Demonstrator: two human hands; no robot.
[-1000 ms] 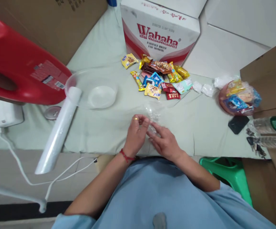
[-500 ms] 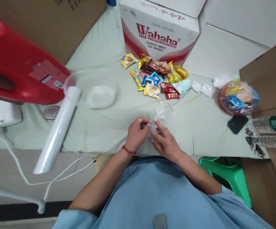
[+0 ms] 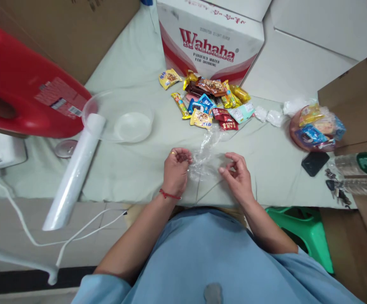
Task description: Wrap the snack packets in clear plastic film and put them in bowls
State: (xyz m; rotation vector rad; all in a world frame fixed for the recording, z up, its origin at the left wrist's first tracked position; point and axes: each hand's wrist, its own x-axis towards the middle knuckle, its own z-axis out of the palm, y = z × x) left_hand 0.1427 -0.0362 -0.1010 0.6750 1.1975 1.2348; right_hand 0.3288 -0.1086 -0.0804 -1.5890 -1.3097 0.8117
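Crumpled clear plastic film [image 3: 202, 162] lies on the cloth-covered table in front of me, trailing toward the snack pile. My left hand [image 3: 176, 169], with a red cord on its wrist, is curled closed at the film's left edge and seems to grip it. Off to the film's right, my right hand [image 3: 237, 175] has its thumb and fingers apart, and I see nothing held in it. Beyond the film is a heap of wrapped snacks [image 3: 213, 87] in yellow, blue, red and brown packets.
A clear plastic bowl [image 3: 150, 116] and a white roll [image 3: 72, 177] are at left, by a big red jug [image 3: 44, 93]. A Wahaha carton [image 3: 211, 40] stands behind. At right are a film-wrapped snack bowl [image 3: 294, 137], a black object [image 3: 315, 164], keys [image 3: 338, 192] and bottles [image 3: 344, 165].
My hands, close together over the film before, have moved apart, the right one going farther right. The film between them is more spread out.
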